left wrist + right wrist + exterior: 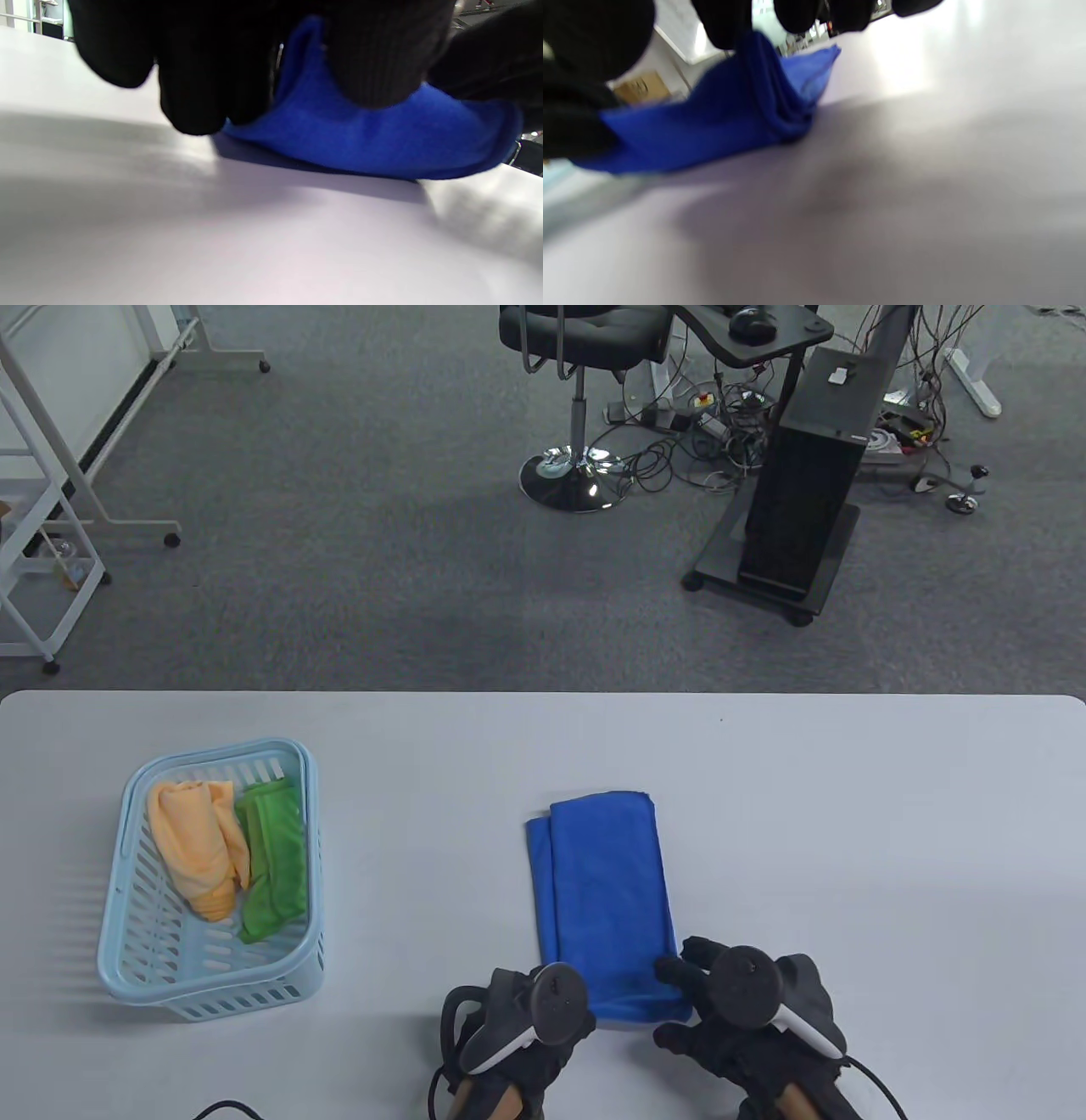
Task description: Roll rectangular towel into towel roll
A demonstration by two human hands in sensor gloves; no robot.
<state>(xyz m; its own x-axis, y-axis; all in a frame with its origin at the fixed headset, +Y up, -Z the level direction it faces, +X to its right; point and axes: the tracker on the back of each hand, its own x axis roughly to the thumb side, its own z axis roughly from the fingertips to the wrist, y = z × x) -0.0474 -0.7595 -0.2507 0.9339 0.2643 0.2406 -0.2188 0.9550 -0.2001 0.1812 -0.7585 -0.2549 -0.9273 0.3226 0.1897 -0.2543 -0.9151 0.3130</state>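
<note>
Both hands, left hand (526, 1010) and right hand (747, 1001), pinch the blue towel's (604, 891) near edge; wrist views show it lifted off the table (848, 831).

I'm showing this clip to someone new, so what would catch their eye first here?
The bright blue towel, folded into a long strip near the table's front edge, stands out most, with the left hand and right hand in black gloves pinching its near end, which is lifted off the table. Next comes the light blue basket at the left, holding an orange towel and a green towel.
</note>
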